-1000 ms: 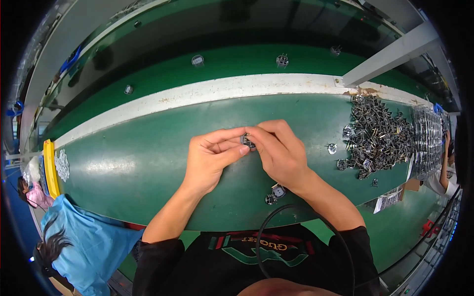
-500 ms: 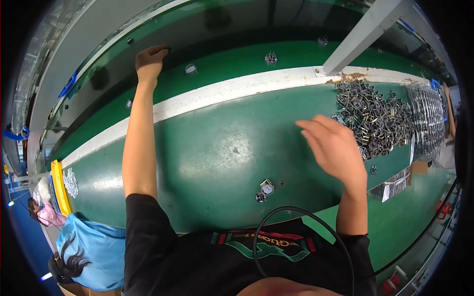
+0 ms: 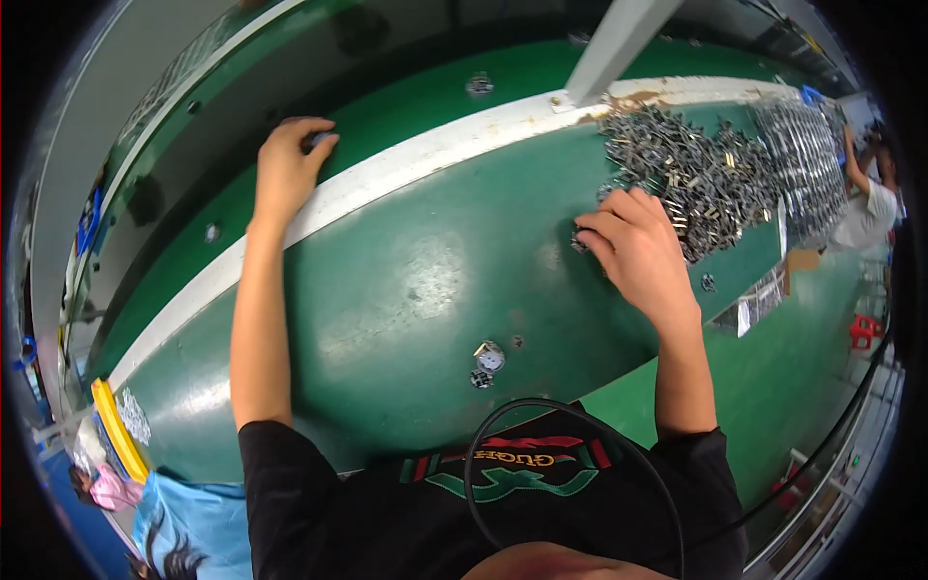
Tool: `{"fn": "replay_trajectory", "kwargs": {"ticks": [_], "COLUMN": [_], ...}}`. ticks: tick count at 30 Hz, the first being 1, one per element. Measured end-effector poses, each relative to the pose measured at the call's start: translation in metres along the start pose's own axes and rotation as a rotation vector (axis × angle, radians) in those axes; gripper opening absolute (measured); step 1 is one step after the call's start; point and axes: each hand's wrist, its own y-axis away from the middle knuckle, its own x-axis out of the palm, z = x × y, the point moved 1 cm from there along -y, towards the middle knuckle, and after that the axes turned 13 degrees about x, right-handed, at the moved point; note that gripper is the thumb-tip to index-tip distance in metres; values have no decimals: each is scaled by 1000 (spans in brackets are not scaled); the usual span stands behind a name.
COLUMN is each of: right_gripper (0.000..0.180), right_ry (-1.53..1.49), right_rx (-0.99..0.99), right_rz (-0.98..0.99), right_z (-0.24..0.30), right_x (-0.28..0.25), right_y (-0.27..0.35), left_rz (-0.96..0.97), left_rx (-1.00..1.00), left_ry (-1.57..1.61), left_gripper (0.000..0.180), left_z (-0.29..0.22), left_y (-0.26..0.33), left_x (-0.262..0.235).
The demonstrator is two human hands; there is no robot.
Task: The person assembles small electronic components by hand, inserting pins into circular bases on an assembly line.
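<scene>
Over the green strip beyond the white rail, my left hand (image 3: pixel 287 169) has its fingers closed around a small pale component (image 3: pixel 317 141), mostly covered by the fingertips. My right hand (image 3: pixel 638 242) is at the near left edge of a heap of small dark metal-legged components (image 3: pixel 696 174). Its thumb and fingers pinch one small dark component (image 3: pixel 578 240). On the green tabletop between my forearms lie a small round component with a whitish face (image 3: pixel 490 357) and a dark component (image 3: pixel 481 379) touching or close beside it.
A white rail (image 3: pixel 425 159) divides the table from the strip, where more components (image 3: pixel 479 84) lie. A grey post (image 3: pixel 619 48) rises from the rail. Stacked clear plastic trays (image 3: pixel 797 159) stand right of the heap. A yellow bin edge (image 3: pixel 118 430) and a person in blue (image 3: pixel 193 512) are left.
My left hand has come down onto a component on the strip and closed on it. My right hand has moved to the heap's edge and pinches a component. The whole view has shifted.
</scene>
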Motion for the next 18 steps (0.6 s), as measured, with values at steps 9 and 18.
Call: {"fn": "replay_trajectory", "kwargs": {"ticks": [9,18], "right_gripper": [7,12], "right_ry": [-189,-564], "right_rx": [-53,-259], "right_rz": [178,123], "right_z": [7,98], "right_x": [22,54], "right_y": [-7,-40], "left_rz": [-238,-248], "left_rx": [-259,-433], "left_ry": [409,879], "left_gripper": [34,41], "left_z": [-64,-142], "left_y": [42,112], "left_x": [-11,2]}}
